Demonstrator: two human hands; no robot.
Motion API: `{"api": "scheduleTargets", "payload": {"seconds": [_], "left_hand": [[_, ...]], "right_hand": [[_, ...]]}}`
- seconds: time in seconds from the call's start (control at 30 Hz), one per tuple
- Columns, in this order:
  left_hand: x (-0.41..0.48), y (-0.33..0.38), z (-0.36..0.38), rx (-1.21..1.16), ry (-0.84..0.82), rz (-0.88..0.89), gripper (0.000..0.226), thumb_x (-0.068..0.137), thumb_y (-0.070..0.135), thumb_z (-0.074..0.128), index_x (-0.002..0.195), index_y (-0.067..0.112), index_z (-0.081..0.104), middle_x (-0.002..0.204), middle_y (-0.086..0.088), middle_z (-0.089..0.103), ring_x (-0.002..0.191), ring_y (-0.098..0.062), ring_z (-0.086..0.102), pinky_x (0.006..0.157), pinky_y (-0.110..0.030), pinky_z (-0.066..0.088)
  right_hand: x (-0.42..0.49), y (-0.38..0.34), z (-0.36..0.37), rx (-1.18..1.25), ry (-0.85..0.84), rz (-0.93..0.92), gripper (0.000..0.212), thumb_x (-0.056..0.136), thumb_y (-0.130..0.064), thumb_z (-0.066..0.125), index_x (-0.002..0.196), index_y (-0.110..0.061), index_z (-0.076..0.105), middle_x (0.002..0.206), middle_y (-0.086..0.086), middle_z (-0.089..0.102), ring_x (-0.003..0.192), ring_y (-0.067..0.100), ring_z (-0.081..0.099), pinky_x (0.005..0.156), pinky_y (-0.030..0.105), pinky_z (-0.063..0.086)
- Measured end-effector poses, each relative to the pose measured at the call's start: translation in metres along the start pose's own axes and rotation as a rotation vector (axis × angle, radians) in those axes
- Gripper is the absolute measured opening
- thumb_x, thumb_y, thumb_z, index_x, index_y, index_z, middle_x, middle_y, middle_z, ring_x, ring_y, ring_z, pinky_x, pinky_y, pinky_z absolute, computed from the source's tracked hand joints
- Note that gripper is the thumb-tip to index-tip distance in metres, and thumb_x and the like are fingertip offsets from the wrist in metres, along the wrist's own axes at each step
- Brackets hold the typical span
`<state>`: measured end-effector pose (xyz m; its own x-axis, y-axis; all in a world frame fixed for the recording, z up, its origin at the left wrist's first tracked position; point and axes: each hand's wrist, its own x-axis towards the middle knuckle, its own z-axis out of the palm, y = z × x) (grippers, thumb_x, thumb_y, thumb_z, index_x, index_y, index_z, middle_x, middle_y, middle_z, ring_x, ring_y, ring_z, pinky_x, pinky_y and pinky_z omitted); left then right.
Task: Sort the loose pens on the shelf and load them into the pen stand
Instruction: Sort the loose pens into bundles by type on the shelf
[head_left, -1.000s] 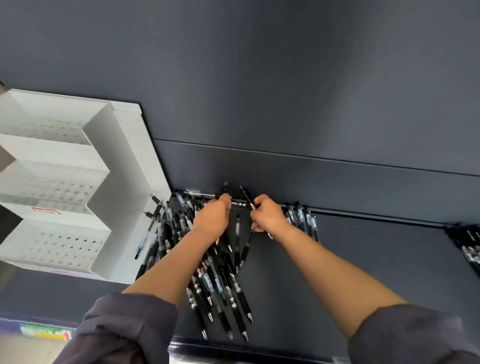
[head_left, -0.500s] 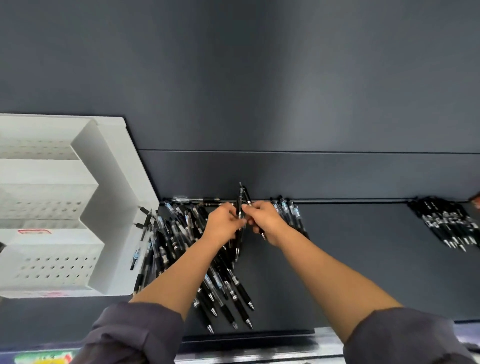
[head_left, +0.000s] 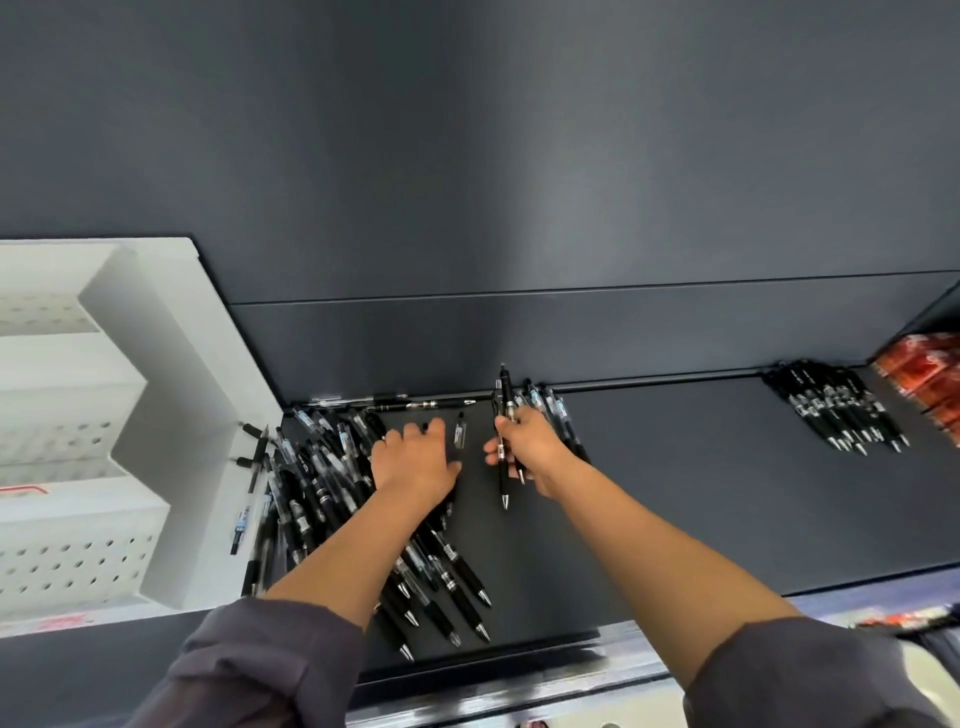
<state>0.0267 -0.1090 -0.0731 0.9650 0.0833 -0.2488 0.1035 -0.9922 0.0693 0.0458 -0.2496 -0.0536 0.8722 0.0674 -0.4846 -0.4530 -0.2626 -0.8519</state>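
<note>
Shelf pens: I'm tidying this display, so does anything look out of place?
Yes. The left pile of pens is a jumble, crossing at many angles, a few lying against the white pen stand. The bundle far right lies neatly parallel by comparison. The right hand grips a couple of pens.

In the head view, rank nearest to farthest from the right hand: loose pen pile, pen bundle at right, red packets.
1. Loose pen pile, left of the right hand.
2. Pen bundle, far right.
3. Red packets, rightmost edge.

right hand gripping pens, left hand flat
</note>
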Motion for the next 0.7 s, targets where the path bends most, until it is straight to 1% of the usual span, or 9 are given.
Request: {"api": "scheduleTargets", "payload": {"seconds": [0.07, 0.13, 0.23, 0.3, 0.4, 0.5, 0.53, 0.63, 0.7], "left_hand": [[0.001, 0.003, 0.007, 0.113, -0.062, 0.014, 0.054, 0.089, 0.055, 0.045, 0.131, 0.022, 0.036, 0.132, -0.010, 0.047, 0.123, -0.032, 0.043, 0.097, -0.041, 0.035], [0.003, 0.010, 0.011, 0.140, -0.086, 0.017, 0.051, 0.089, 0.053, 0.043, 0.131, 0.023, 0.040, 0.134, -0.010, 0.046, 0.124, -0.031, 0.042, 0.098, -0.041, 0.033], [0.005, 0.022, 0.013, 0.119, -0.124, 0.012, 0.046, 0.088, 0.041, 0.048, 0.129, 0.021, 0.044, 0.131, -0.009, 0.047, 0.121, -0.029, 0.047, 0.096, -0.039, 0.034], [0.006, 0.027, 0.012, 0.068, -0.136, 0.012, 0.045, 0.088, 0.035, 0.049, 0.129, 0.017, 0.043, 0.126, -0.009, 0.048, 0.115, -0.028, 0.053, 0.087, -0.036, 0.038], [0.008, 0.027, 0.011, -0.077, -0.102, 0.022, 0.040, 0.089, 0.022, 0.047, 0.127, 0.013, 0.037, 0.119, -0.012, 0.054, 0.106, -0.032, 0.058, 0.074, -0.035, 0.041], [0.014, 0.033, 0.010, -0.288, -0.085, 0.036, 0.034, 0.088, 0.004, 0.039, 0.122, 0.008, 0.034, 0.114, -0.021, 0.058, 0.101, -0.039, 0.058, 0.073, -0.038, 0.044], [0.017, 0.038, 0.009, -0.379, -0.093, 0.021, 0.033, 0.087, 0.001, 0.036, 0.119, 0.007, 0.034, 0.111, -0.024, 0.059, 0.095, -0.040, 0.060, 0.072, -0.038, 0.046], [0.024, 0.056, 0.007, -0.665, -0.119, -0.076, 0.033, 0.087, -0.004, 0.028, 0.118, 0.006, 0.032, 0.101, -0.028, 0.060, 0.065, -0.035, 0.061, 0.049, -0.034, 0.050], [0.028, 0.066, 0.007, -0.746, -0.106, -0.103, 0.038, 0.088, -0.005, 0.027, 0.123, 0.008, 0.031, 0.104, -0.029, 0.059, 0.062, -0.035, 0.061, 0.043, -0.034, 0.049]], "right_hand": [[0.001, 0.003, 0.000, -0.015, -0.011, 0.005, 0.040, 0.103, -0.020, 0.036, 0.138, -0.004, 0.028, 0.077, 0.005, 0.059, 0.061, 0.015, 0.056, 0.053, 0.025, 0.034], [0.002, 0.006, 0.001, -0.015, -0.013, 0.005, 0.042, 0.103, -0.020, 0.037, 0.140, -0.004, 0.027, 0.077, 0.006, 0.059, 0.061, 0.016, 0.055, 0.056, 0.024, 0.038], [0.005, 0.010, -0.002, -0.008, -0.021, 0.002, 0.020, 0.102, -0.019, 0.038, 0.121, -0.012, 0.036, 0.076, 0.006, 0.059, 0.060, 0.016, 0.055, 0.058, 0.023, 0.040], [0.006, 0.013, -0.007, -0.007, -0.011, -0.003, 0.012, 0.102, -0.019, 0.038, 0.112, -0.016, 0.033, 0.075, 0.005, 0.059, 0.059, 0.016, 0.055, 0.059, 0.024, 0.040], [0.007, 0.014, -0.019, -0.002, 0.030, -0.036, 0.010, 0.102, -0.019, 0.038, 0.110, -0.012, 0.037, 0.073, 0.006, 0.059, 0.058, 0.017, 0.056, 0.060, 0.024, 0.041], [0.008, 0.012, -0.036, 0.000, 0.113, -0.068, 0.009, 0.101, -0.018, 0.038, 0.106, -0.011, 0.038, 0.070, 0.006, 0.060, 0.057, 0.020, 0.057, 0.063, 0.027, 0.043], [0.009, 0.011, -0.042, 0.010, 0.137, -0.072, 0.008, 0.101, -0.018, 0.039, 0.105, -0.011, 0.038, 0.070, 0.007, 0.060, 0.057, 0.021, 0.057, 0.066, 0.030, 0.044], [0.009, 0.011, -0.062, 0.041, 0.170, -0.079, 0.007, 0.101, -0.019, 0.039, 0.106, -0.014, 0.036, 0.069, 0.008, 0.060, 0.058, 0.023, 0.057, 0.070, 0.034, 0.044], [0.010, 0.012, -0.072, 0.045, 0.170, -0.081, 0.008, 0.101, -0.018, 0.039, 0.107, -0.014, 0.036, 0.069, 0.007, 0.060, 0.058, 0.022, 0.057, 0.070, 0.033, 0.043]]}}
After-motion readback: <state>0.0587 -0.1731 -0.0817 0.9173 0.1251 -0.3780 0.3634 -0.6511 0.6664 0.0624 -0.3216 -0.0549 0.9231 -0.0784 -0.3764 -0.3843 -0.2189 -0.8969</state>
